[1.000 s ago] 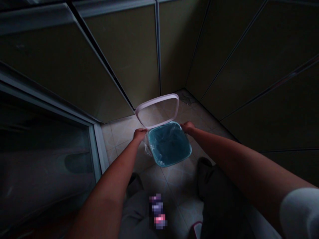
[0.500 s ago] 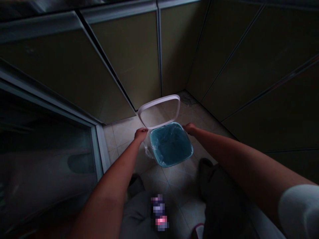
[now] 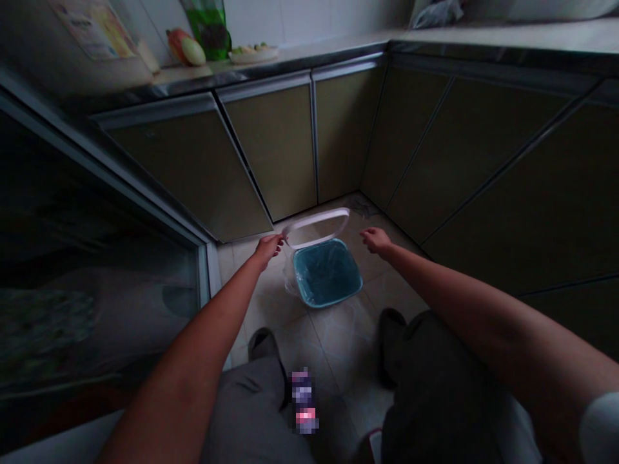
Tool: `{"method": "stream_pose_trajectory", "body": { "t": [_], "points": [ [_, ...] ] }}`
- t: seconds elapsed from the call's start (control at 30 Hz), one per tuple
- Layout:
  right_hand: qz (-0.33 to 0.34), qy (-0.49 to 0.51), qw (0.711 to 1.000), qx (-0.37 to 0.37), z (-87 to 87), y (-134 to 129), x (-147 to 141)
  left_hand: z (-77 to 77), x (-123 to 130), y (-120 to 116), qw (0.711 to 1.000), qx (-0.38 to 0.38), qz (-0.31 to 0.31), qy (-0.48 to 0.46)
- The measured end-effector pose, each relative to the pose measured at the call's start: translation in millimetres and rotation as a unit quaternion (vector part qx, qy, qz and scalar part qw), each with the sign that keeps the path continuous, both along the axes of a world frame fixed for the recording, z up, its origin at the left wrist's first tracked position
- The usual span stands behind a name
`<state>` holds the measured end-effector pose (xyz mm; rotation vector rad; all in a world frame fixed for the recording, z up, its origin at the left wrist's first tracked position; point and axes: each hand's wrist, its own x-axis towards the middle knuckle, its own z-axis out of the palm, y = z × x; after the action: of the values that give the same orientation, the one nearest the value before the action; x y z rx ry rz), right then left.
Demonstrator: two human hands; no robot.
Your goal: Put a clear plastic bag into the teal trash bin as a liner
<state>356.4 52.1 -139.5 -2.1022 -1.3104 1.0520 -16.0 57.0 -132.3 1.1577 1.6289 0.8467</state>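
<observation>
A teal bin lined with a clear plastic bag stands on the tiled floor. Its pale ring-shaped rim is tilted up at the bin's far edge. My left hand is at the left end of the rim, fingers closed on it. To the right of the bin, apart from both rim and bin, is my right hand, its fingers curled; whether anything small is between them cannot be made out.
Cabinets line the back and right under a counter. On it are a green bottle, a plate and onions. A glass door frame borders the left. My slippered feet flank the bin.
The view has tilted up and shows the counter. My right hand has moved away from the bin's edge. The raised rim looks lower and narrower, with my left hand still beside it.
</observation>
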Motion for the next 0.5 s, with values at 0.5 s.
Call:
{"method": "stream_pose_trajectory", "body": {
  "t": [0.5],
  "points": [
    [0.261, -0.041, 0.953, -0.149, -11.0, -88, 27, -14.7, 27, -123, 0.899, -0.019, -0.27, 0.344]
  ]
}}
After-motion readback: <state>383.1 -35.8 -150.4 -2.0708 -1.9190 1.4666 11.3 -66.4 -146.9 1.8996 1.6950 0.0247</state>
